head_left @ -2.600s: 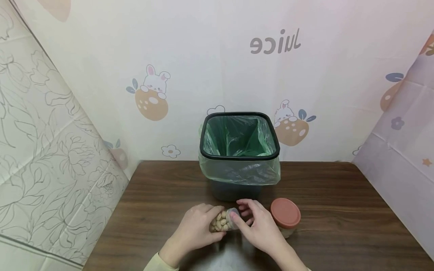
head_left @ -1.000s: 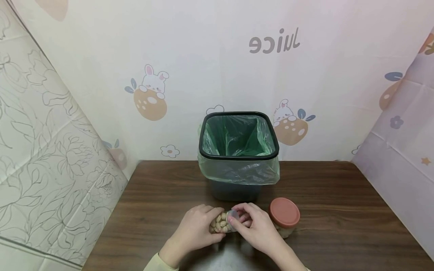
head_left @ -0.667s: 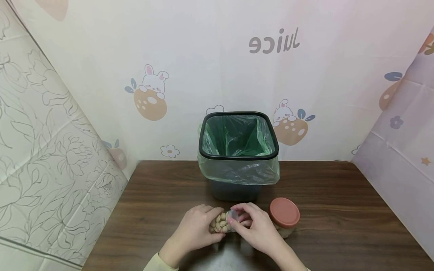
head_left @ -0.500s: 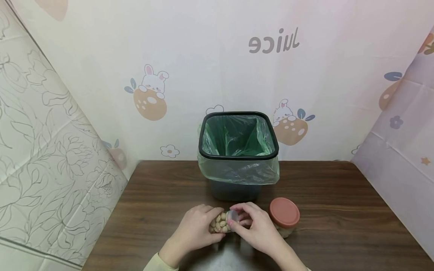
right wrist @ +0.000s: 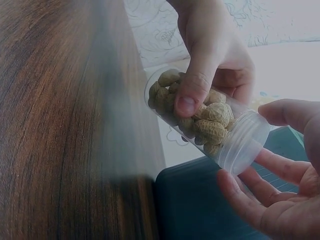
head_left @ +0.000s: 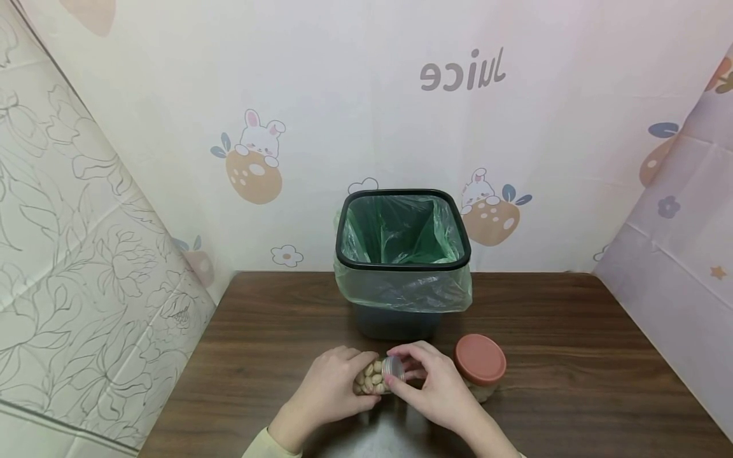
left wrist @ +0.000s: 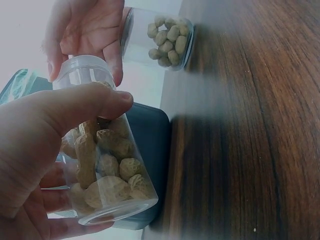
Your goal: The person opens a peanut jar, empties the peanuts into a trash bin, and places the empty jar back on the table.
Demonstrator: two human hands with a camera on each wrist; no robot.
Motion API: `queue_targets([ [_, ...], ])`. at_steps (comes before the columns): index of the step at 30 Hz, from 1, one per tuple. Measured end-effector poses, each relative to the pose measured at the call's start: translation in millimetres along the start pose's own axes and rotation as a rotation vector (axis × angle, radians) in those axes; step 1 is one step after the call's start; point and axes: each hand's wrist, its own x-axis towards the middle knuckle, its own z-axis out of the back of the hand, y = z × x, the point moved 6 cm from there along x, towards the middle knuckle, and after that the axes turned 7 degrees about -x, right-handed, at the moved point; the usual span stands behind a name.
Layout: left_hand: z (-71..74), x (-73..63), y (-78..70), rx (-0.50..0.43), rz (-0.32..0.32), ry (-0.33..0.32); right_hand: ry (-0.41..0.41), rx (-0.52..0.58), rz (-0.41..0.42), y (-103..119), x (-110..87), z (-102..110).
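Observation:
A clear plastic jar of unshelled peanuts (right wrist: 212,127) lies tilted between the two hands, above the table. My left hand (head_left: 338,385) grips it round the body, with the thumb across the near side in the left wrist view. At the jar's other end is a translucent screw lid (right wrist: 245,142). The thumb and fingers of my right hand (head_left: 432,381) hold this lid at its edges, while the palm stays away from it. Beside the right hand stands a second jar with a red lid (head_left: 481,360); the left wrist view shows roundish brown pieces (left wrist: 170,42) inside.
Behind the hands stands a dark bin (head_left: 397,321) with a black rim and a green-tinted plastic liner (head_left: 401,289) folded over its edge. Everything is on a dark wood table (head_left: 275,318). Printed cloth walls (head_left: 321,127) enclose the back and sides.
The right fingers, looser and partly off the lid at first, have closed in round it and shifted slightly along its edge. The left hand, the bin and the red-lidded jar stay in place.

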Motion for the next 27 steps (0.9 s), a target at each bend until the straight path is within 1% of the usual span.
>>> queue_targets([
  [15,-0.3,-1.8,-0.9,-0.015,0.005,0.007,0.03,0.005,-0.014,-2.7,-0.2,-2.1],
  [27,-0.2,-0.6,-0.9,-0.011,-0.003,-0.008,0.011,-0.027,0.003,0.1,-0.5,-0.3],
])
